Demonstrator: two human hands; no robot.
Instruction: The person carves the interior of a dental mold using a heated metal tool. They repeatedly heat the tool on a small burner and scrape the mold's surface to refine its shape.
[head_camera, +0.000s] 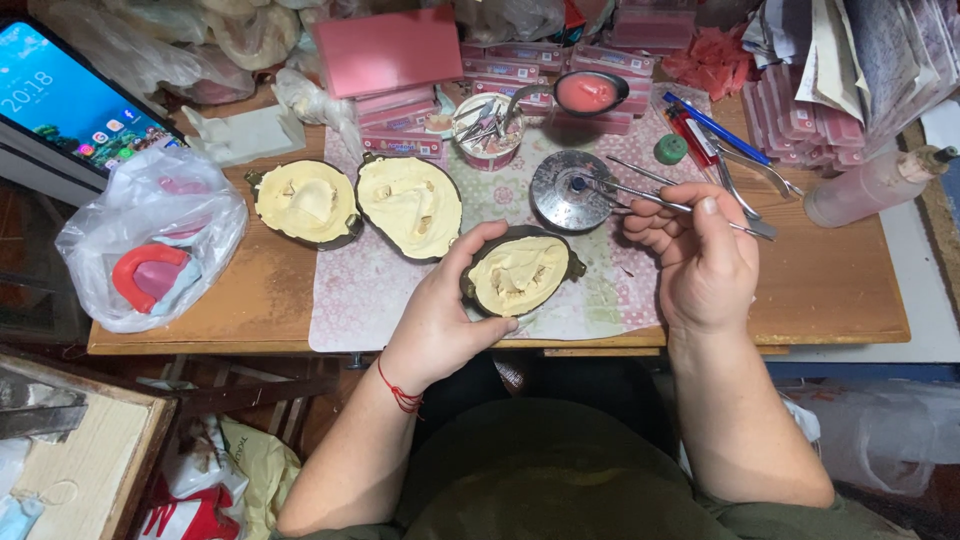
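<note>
My left hand (443, 310) grips a dark metal flask half (520, 272) filled with cream plaster, held over the front edge of the patterned mat (360, 290). My right hand (700, 255) holds a thin metal instrument (640, 195) whose tip rests in a round shiny metal dish (565, 190). Two more plaster-filled flask halves (305, 202) (410, 205) lie side by side on the table to the left.
A cup of metal tools (488, 128), a small bowl of pink material (588, 93), stacked pink boxes (400, 60), pens and tweezers (735, 165) and a plastic bottle (870, 185) crowd the back. A plastic bag (150, 240) and a lit phone (70, 100) sit left.
</note>
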